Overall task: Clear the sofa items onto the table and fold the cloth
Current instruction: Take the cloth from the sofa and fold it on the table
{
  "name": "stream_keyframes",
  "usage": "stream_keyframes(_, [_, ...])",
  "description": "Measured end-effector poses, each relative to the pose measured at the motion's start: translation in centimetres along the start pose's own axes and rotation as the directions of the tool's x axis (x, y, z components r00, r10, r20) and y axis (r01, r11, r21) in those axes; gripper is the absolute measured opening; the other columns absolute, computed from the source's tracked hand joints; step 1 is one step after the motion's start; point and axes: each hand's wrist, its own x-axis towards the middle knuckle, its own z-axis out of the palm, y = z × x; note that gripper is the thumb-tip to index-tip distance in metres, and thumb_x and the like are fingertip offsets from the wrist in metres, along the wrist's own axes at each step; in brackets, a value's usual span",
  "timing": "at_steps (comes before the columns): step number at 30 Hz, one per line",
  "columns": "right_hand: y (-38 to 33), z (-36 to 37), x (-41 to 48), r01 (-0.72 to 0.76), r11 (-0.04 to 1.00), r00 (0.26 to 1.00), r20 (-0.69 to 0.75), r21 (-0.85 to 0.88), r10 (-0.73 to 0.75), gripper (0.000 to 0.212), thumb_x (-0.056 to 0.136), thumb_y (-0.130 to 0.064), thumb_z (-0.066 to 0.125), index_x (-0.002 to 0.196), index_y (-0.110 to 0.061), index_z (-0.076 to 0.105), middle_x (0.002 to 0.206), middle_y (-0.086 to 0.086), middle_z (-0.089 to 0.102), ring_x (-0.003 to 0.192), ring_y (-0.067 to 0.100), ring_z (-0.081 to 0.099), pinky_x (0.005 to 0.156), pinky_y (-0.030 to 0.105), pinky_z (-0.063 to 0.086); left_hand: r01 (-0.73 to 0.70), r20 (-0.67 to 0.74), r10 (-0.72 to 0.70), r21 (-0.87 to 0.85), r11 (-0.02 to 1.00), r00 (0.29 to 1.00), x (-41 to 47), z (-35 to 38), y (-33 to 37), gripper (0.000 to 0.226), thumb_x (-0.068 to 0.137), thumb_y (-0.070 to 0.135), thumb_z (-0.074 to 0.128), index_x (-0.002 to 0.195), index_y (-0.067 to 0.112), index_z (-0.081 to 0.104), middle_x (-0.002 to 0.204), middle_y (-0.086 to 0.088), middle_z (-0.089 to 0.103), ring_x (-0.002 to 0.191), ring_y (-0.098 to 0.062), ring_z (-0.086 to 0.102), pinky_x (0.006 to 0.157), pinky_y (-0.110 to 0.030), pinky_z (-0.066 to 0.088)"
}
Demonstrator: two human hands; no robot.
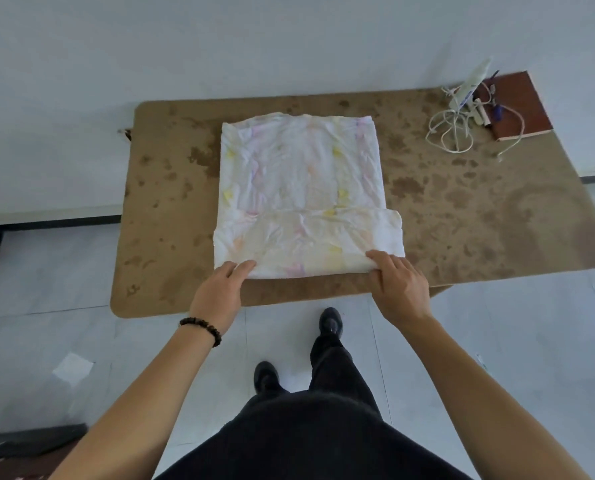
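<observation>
A white cloth (299, 174) with faint pastel marks lies flat on the brown table (479, 209), its near edge folded over into a band. My left hand (221, 292) pinches the near left corner of that folded band. At the near right corner my right hand (396, 282) grips the fold, fingers on top. At the table's far right lie a brown notebook (528, 105), a tangled white cable (452, 133), a white tube (471, 86) and pens (493, 112).
The table's near edge runs just beyond my feet (329, 322) on a pale tiled floor. A scrap of white paper (72, 367) lies on the floor at the left. A dark sofa edge (19, 445) shows at the bottom left.
</observation>
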Motion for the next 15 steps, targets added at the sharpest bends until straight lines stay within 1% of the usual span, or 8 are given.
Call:
stream_keyframes(2, [-1.1, -1.0, -2.0, -0.024, 1.000, 0.998, -0.050, -0.005, 0.024, 0.032, 0.085, -0.023, 0.039, 0.099, -0.014, 0.066, 0.071, 0.001, 0.069, 0.066, 0.026, 0.065, 0.051, 0.026, 0.039, 0.004, 0.036, -0.005, 0.008, 1.000, 0.999, -2.3, -1.1, -0.2, 0.049, 0.093, -0.001, 0.047, 0.139, 0.015, 0.043, 0.106, -0.011, 0.062, 0.080, -0.027, 0.059, 0.062, -0.036, 0.048])
stream_keyframes(3, [-1.4, -1.4, -3.0, -0.034, 0.999, 0.998, -0.054, -0.015, 0.033, 0.030, 0.083, -0.024, 0.038, 0.093, -0.014, 0.065, 0.063, 0.001, 0.064, 0.058, 0.025, 0.061, 0.048, 0.024, 0.032, 0.015, 0.058, -0.016, 0.015, 1.000, 0.998, -3.4, -1.5, -0.3, 0.047, 0.095, 0.004, 0.046, 0.140, 0.015, 0.040, 0.105, -0.011, 0.063, 0.077, -0.028, 0.059, 0.060, -0.036, 0.046])
stream_keyframes(5, [-2.0, -2.1, -4.8, -0.049, 0.998, 0.998, -0.040, -0.039, 0.047, 0.028, 0.081, -0.024, 0.036, 0.086, -0.015, 0.062, 0.055, 0.000, 0.058, 0.048, 0.024, 0.054, 0.046, 0.022, 0.024, 0.035, 0.099, -0.037, 0.016, 0.999, 0.994, -5.4, -2.3, -0.3, 0.036, 0.099, 0.015, 0.045, 0.135, 0.015, 0.040, 0.095, -0.008, 0.065, 0.069, -0.026, 0.058, 0.056, -0.034, 0.042])
stream_keyframes(7, [-2.3, -2.5, -6.1, -0.066, 0.996, 0.998, -0.016, -0.059, 0.065, 0.029, 0.079, -0.026, 0.035, 0.083, -0.015, 0.062, 0.053, 0.000, 0.057, 0.045, 0.024, 0.051, 0.047, 0.021, 0.021, 0.019, 0.127, -0.018, -0.004, 1.000, 0.992, -7.0, -3.2, -0.3, 0.024, 0.100, 0.025, 0.043, 0.122, 0.017, 0.045, 0.078, 0.000, 0.060, 0.062, -0.023, 0.055, 0.052, -0.033, 0.040])
stream_keyframes(9, [-2.5, -3.2, -6.4, -0.082, 0.994, 0.996, -0.024, -0.067, 0.080, 0.030, 0.079, -0.028, 0.034, 0.083, -0.016, 0.062, 0.055, -0.001, 0.059, 0.044, 0.024, 0.051, 0.046, 0.019, 0.018, -0.016, 0.138, 0.021, -0.038, 0.999, 0.990, -7.5, -4.2, -0.7, 0.019, 0.100, 0.031, 0.044, 0.114, 0.018, 0.049, 0.069, 0.005, 0.054, 0.059, -0.018, 0.054, 0.049, -0.030, 0.038])
stream_keyframes(11, [-2.5, -3.7, -5.5, -0.083, 0.995, 0.997, -0.017, -0.064, 0.082, 0.032, 0.082, -0.030, 0.034, 0.088, -0.018, 0.063, 0.066, -0.002, 0.064, 0.047, 0.025, 0.052, 0.046, 0.020, 0.022, -0.007, 0.151, 0.023, -0.104, 0.995, 0.988, -6.6, -5.3, -1.4, 0.019, 0.098, 0.035, 0.046, 0.110, 0.021, 0.054, 0.070, 0.003, 0.059, 0.063, -0.016, 0.056, 0.054, -0.031, 0.042])
stream_keyframes(13, [-2.7, -4.2, -4.0, -0.059, 0.997, 0.998, -0.005, -0.051, 0.059, 0.038, 0.085, -0.035, 0.031, 0.093, -0.019, 0.065, 0.083, -0.003, 0.064, 0.053, 0.023, 0.052, 0.048, 0.023, 0.030, 0.024, 0.156, 0.007, -0.196, 0.980, 0.988, -4.9, -6.3, -1.8, 0.018, 0.098, 0.034, 0.048, 0.110, 0.025, 0.059, 0.085, 0.003, 0.065, 0.075, -0.016, 0.060, 0.066, -0.033, 0.049])
stream_keyframes(15, [-2.9, -4.7, -1.9, -0.032, 0.999, 0.999, 0.003, -0.023, 0.032, 0.043, 0.088, -0.040, 0.028, 0.100, -0.020, 0.065, 0.093, -0.004, 0.060, 0.059, 0.021, 0.051, 0.050, 0.025, 0.036, 0.049, 0.124, -0.016, -0.262, 0.964, 0.992, -2.8, -7.3, -2.0, 0.021, 0.098, 0.032, 0.049, 0.113, 0.023, 0.062, 0.100, 0.002, 0.064, 0.086, -0.016, 0.060, 0.075, -0.032, 0.048])
